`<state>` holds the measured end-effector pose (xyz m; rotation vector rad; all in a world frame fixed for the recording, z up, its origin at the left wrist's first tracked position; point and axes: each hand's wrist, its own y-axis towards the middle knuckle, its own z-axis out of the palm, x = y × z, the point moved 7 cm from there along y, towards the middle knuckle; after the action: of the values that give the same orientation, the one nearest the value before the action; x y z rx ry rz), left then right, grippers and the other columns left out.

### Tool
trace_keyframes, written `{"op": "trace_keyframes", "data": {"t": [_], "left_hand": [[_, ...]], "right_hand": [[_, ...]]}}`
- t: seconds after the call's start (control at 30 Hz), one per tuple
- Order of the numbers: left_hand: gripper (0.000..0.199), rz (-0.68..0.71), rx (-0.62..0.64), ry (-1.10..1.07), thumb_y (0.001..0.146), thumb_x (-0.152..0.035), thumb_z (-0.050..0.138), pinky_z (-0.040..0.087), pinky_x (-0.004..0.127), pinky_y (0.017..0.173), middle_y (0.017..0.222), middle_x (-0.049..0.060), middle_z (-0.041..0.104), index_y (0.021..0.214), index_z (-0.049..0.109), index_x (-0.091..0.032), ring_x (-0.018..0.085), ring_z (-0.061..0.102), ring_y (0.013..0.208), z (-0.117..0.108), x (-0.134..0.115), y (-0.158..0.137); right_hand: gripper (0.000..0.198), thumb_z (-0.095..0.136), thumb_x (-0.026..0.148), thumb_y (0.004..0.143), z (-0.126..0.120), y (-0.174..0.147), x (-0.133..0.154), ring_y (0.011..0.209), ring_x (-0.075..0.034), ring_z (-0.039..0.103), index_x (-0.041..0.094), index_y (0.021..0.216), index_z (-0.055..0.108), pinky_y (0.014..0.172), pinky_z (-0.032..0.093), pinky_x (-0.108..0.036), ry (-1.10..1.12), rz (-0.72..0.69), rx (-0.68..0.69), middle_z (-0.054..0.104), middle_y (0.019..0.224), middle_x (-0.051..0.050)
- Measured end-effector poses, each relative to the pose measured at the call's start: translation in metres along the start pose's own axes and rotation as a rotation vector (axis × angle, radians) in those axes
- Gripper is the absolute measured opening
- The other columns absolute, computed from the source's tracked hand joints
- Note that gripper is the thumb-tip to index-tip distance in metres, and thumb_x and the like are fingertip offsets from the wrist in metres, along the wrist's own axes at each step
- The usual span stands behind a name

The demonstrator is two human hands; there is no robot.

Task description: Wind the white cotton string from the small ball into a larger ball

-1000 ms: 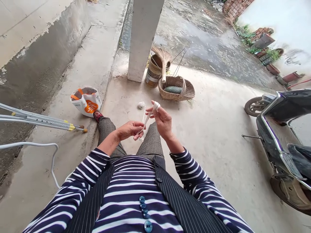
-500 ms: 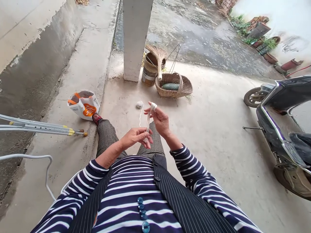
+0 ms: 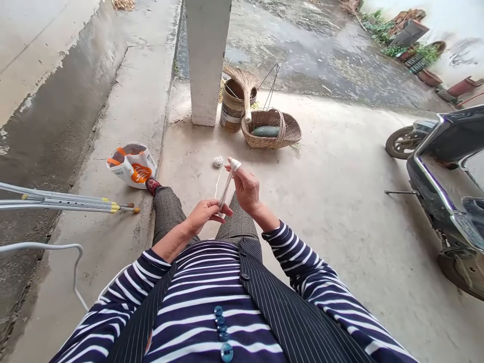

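Note:
White yarn (image 3: 226,190) is stretched in a narrow loop between my two hands, above my knees. My left hand (image 3: 206,214) pinches its lower end between thumb and fingers. At the upper end the yarn wraps round the index finger of my right hand (image 3: 246,189), whose other fingers are curled in. On the concrete floor beyond my hands lies a ball of white yarn (image 3: 218,161). A wavy strand runs from the ball down toward my left hand.
Ahead stand a pillar (image 3: 207,60), a bucket (image 3: 231,108) with a straw broom (image 3: 245,91), and a wicker basket (image 3: 291,133) holding a green gourd (image 3: 266,131). Left are a white and orange bag (image 3: 130,164) and crutches (image 3: 75,203); right, a scooter (image 3: 446,191).
My left hand has moved slightly down and left, so the yarn between my hands slants more and looks longer. My view has shifted a little.

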<state>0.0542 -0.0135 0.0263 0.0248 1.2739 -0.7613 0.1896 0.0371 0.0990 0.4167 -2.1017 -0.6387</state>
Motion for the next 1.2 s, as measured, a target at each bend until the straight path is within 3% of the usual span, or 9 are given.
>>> {"op": "trace_keyframes", "data": {"t": [0.2, 0.4, 0.57, 0.67, 0.8, 0.93, 1.03, 1.1, 1.2], "left_hand": [[0.026, -0.059, 0.240, -0.096, 0.082, -0.035, 0.069, 0.055, 0.026, 0.059, 0.091, 0.017, 0.078, 0.090, 0.071, -0.010, 0.025, 0.074, 0.084, 0.017, -0.021, -0.015], [0.036, -0.021, 0.217, -0.096, 0.087, -0.044, 0.069, 0.051, 0.023, 0.056, 0.090, 0.019, 0.078, 0.091, 0.070, -0.008, 0.023, 0.073, 0.083, -0.004, -0.045, -0.007], [0.028, -0.016, 0.138, -0.125, 0.085, -0.037, 0.070, 0.049, 0.022, 0.057, 0.088, 0.017, 0.078, 0.090, 0.071, -0.009, 0.020, 0.071, 0.081, -0.021, -0.053, 0.005], [0.026, -0.022, 0.085, -0.123, 0.083, -0.034, 0.072, 0.047, 0.021, 0.057, 0.088, 0.015, 0.078, 0.090, 0.071, -0.009, 0.019, 0.070, 0.080, -0.029, -0.054, 0.013], [0.029, -0.059, 0.024, -0.049, 0.077, -0.039, 0.076, 0.045, 0.020, 0.054, 0.080, 0.014, 0.077, 0.077, 0.070, -0.011, 0.018, 0.070, 0.073, -0.048, -0.051, 0.030], [0.034, -0.175, -0.018, 0.184, 0.071, -0.043, 0.078, 0.047, 0.022, 0.054, 0.072, 0.014, 0.075, 0.063, 0.067, -0.012, 0.019, 0.069, 0.070, -0.077, -0.041, 0.050], [0.028, -0.221, -0.107, 0.453, 0.067, -0.036, 0.080, 0.049, 0.024, 0.053, 0.069, 0.013, 0.073, 0.059, 0.070, -0.011, 0.018, 0.064, 0.065, -0.093, -0.031, 0.063], [0.021, -0.145, -0.170, 0.549, 0.065, -0.032, 0.079, 0.049, 0.024, 0.051, 0.070, 0.010, 0.072, 0.064, 0.073, -0.011, 0.018, 0.062, 0.066, -0.092, -0.028, 0.068], [0.023, 0.038, -0.200, 0.516, 0.070, -0.033, 0.073, 0.052, 0.023, 0.053, 0.082, 0.008, 0.073, 0.080, 0.077, -0.013, 0.019, 0.065, 0.076, -0.078, -0.022, 0.062]], "right_hand": [[0.049, 0.035, 0.015, 0.106, 0.019, -0.023, -0.022, 0.125, -0.022, 0.065, 0.024, 0.149, 0.055, 0.100, 0.053, -0.032, -0.396, -0.048, 0.347, 0.067, 0.140, -0.010], [0.055, 0.044, 0.013, 0.102, 0.030, -0.059, -0.025, 0.124, -0.027, 0.062, 0.021, 0.156, 0.044, 0.113, 0.038, -0.045, -0.487, -0.066, 0.568, 0.069, 0.135, -0.013], [0.041, 0.066, 0.020, 0.094, 0.034, -0.077, -0.019, 0.114, -0.029, 0.066, 0.018, 0.135, 0.062, 0.119, 0.025, -0.055, -0.388, -0.026, 0.661, 0.071, 0.131, -0.014], [0.029, 0.067, 0.022, 0.094, 0.037, -0.082, -0.015, 0.103, -0.025, 0.070, 0.019, 0.122, 0.068, 0.120, 0.023, -0.056, -0.262, 0.003, 0.737, 0.077, 0.115, -0.011], [0.033, 0.060, 0.025, 0.099, 0.039, -0.086, -0.013, 0.087, -0.017, 0.070, 0.022, 0.130, 0.068, 0.119, 0.027, -0.051, 0.002, 0.096, 0.811, 0.078, 0.087, -0.002], [0.041, 0.058, 0.043, 0.100, 0.042, -0.095, -0.014, 0.072, -0.015, 0.067, 0.017, 0.130, 0.071, 0.096, 0.048, -0.038, 0.460, 0.415, 0.872, 0.072, 0.071, 0.000], [0.054, 0.065, 0.053, 0.094, 0.046, -0.103, -0.008, 0.073, -0.018, 0.071, 0.011, 0.127, 0.072, 0.085, 0.051, -0.034, 0.813, 0.638, 0.901, 0.068, 0.066, 0.000], [0.055, 0.069, 0.053, 0.091, 0.048, -0.105, -0.006, 0.077, -0.020, 0.074, 0.011, 0.126, 0.072, 0.090, 0.051, -0.036, 0.972, 0.742, 0.875, 0.065, 0.063, 0.002], [0.053, 0.073, 0.050, 0.089, 0.050, -0.109, -0.010, 0.078, -0.020, 0.076, 0.012, 0.126, 0.072, 0.095, 0.050, -0.038, 1.096, 0.872, 0.821, 0.065, 0.063, 0.003]]}}
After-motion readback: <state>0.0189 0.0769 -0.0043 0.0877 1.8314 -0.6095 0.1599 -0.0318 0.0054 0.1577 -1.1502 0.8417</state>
